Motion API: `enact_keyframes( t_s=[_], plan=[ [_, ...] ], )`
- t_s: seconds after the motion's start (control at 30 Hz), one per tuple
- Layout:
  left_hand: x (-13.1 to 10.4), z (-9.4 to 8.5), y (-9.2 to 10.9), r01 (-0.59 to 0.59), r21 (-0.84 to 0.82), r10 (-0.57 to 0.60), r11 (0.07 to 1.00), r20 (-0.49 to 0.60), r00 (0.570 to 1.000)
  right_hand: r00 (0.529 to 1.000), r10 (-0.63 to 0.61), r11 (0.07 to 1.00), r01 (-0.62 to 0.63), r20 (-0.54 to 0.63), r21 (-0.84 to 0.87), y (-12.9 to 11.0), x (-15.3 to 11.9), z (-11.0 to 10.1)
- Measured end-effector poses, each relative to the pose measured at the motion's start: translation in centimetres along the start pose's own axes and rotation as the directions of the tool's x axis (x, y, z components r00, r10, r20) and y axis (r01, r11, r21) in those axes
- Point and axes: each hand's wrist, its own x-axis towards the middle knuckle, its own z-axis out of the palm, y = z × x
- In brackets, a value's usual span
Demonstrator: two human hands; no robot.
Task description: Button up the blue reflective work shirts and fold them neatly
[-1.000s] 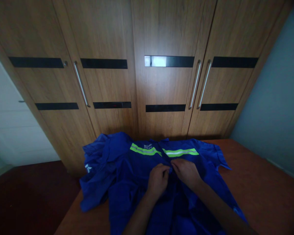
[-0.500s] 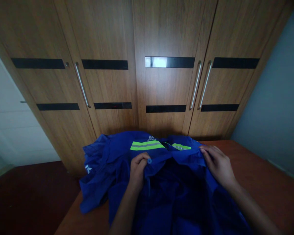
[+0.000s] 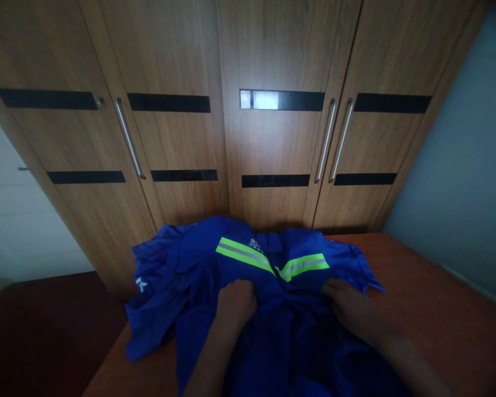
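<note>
While the blue shirt point(image 3: 268, 325) lies on the brown table point(image 3: 425, 281) before the wardrobe point(image 3: 273, 143), the left hand point(image 3: 236, 300) grips it in a fist. The right hand point(image 3: 351, 306) pinches it near a bright stripe point(image 3: 306, 265).

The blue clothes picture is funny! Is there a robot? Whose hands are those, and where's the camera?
No robot here: these are a person's own bare hands. The camera is worn on that person's head, so you look forward and down just as they do. The left hand and the right hand are closed on the cloth of a blue garment, though their fingertips are hard to see. It has bright green stripes and lies on a reddish-brown surface. Behind it stands a wooden cupboard.
</note>
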Motion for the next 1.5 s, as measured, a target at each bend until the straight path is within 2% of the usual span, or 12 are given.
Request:
enact_keyframes(
  t_s=[0.07,0.13,0.23,0.3,0.43,0.57,0.63,0.77,1.0,1.2,1.5],
  plan=[
    [-0.5,-0.7,1.5,-0.01,0.072,0.02,0.997,-0.147,0.989,0.996,-0.031,1.0,0.031,-0.088,0.002,-2.2,0.6,-1.4],
    [-1.0,-0.9,3.1,-0.077,0.062,0.091,0.995,-0.267,0.959,0.982,-0.113,0.988,0.128,-0.154,0.091,-4.7,1.3,-2.2],
    [-1.6,0.2,5.0,-0.235,-0.099,0.2,0.967,-0.278,0.94,0.957,-0.23,0.921,0.273,-0.175,0.279,-7.7,2.7,-1.3],
    [-1.6,1.7,5.4,-0.276,-0.189,0.228,0.942,-0.241,0.943,0.957,-0.23,0.901,0.278,-0.175,0.334,-8.7,3.5,0.2],
    [-0.8,4.6,4.5,-0.218,-0.243,0.183,0.945,-0.156,0.971,0.978,-0.149,0.936,0.187,-0.144,0.298,-8.4,4.2,3.4],
    [-0.4,5.6,3.6,-0.179,-0.188,0.165,0.966,-0.088,0.982,0.993,-0.035,0.972,0.059,-0.109,0.226,-7.2,4.3,4.7],
    [-0.4,5.5,3.6,-0.176,-0.159,0.166,0.971,-0.071,0.984,0.996,-0.008,0.979,0.026,-0.089,0.201,-6.8,4.3,4.7],
    [-0.3,5.4,3.6,-0.156,-0.104,0.153,0.982,-0.037,0.987,0.998,-0.026,0.977,0.039,-0.064,0.212,-6.4,4.6,4.2],
    [0.4,4.9,2.9,-0.241,-0.099,0.226,0.966,-0.14,0.964,0.974,-0.091,0.947,0.15,-0.21,0.284,-6.6,4.4,3.6],
    [0.5,4.7,2.8,-0.288,-0.164,0.251,0.944,-0.216,0.944,0.961,-0.092,0.977,0.138,-0.263,0.162,-7.0,4.5,3.5],
    [0.4,5.0,2.7,-0.316,-0.229,0.267,0.921,-0.219,0.938,0.96,-0.089,0.996,0.091,-0.265,-0.007,-8.4,4.6,3.4]
  ],
)
